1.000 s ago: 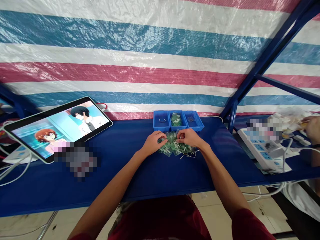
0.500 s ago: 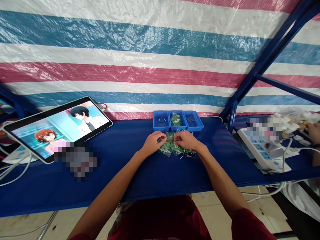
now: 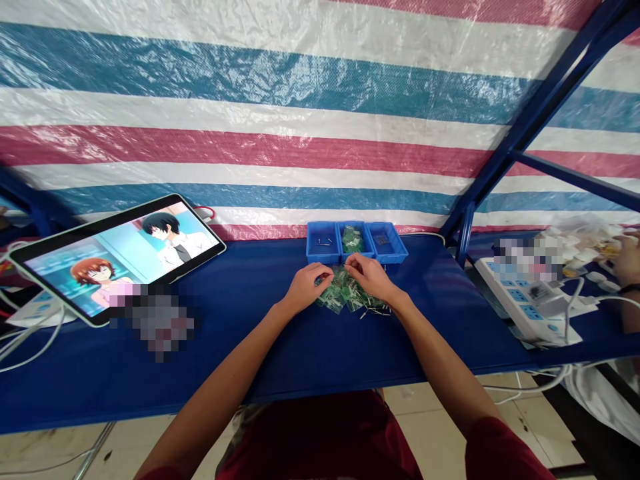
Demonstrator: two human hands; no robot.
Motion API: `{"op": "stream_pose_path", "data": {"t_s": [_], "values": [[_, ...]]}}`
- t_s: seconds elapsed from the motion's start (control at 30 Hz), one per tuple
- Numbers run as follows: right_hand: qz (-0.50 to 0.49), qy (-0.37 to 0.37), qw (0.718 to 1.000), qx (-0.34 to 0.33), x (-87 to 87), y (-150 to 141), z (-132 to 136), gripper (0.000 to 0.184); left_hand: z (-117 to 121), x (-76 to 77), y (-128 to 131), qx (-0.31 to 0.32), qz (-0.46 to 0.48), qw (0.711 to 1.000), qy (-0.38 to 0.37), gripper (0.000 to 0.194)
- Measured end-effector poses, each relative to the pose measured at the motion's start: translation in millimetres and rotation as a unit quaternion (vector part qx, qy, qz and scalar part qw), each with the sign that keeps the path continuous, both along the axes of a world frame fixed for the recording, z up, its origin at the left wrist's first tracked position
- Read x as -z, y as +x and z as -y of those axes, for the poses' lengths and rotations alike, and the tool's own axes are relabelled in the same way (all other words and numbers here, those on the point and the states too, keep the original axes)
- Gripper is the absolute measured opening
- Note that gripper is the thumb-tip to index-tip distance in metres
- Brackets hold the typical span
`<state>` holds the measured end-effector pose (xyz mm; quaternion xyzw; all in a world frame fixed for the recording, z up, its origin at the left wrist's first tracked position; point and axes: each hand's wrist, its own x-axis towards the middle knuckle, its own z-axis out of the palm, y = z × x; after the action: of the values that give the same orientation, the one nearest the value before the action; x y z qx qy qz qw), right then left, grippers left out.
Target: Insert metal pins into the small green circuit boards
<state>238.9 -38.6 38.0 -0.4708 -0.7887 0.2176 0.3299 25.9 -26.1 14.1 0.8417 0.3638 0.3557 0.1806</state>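
Note:
My left hand (image 3: 309, 287) is at the left side of a pile of small clear-green plastic bags (image 3: 334, 298), its fingers curled into a pinch at the pile's edge. What the fingertips hold is hidden. Over the far side of the pile is my right hand (image 3: 371, 277), thumb and index finger pressed together; anything between them is too small to make out. Loose thin metal pins (image 3: 375, 311) lie beside the bags, under and near my right wrist. Just behind stand three joined blue bins: the left bin (image 3: 323, 256) with a few pins, the middle bin (image 3: 358, 255) with green bags, the right bin (image 3: 397, 257) with small pieces.
A tablet (image 3: 120, 260) playing a cartoon leans at the left, near a blurred-out item (image 3: 163, 323). To the right are a white power strip (image 3: 525, 300), cables and a blue metal frame (image 3: 465, 227). Another person's hand (image 3: 627, 260) works among white parts at the far right.
My right hand has shifted slightly away from me and to the left, its fingertips rising from the bags toward the middle bin. My left hand has barely moved.

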Motion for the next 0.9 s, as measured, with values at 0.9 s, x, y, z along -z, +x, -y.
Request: {"op": "stream_pose_path", "data": {"t_s": [0.9], "values": [[-0.354, -0.122, 0.927, -0.003, 1.3, -18, 8, 0.036, 12, -11.4, 8, -0.084, 0.163, 0.983, -0.034, 0.027]]}}
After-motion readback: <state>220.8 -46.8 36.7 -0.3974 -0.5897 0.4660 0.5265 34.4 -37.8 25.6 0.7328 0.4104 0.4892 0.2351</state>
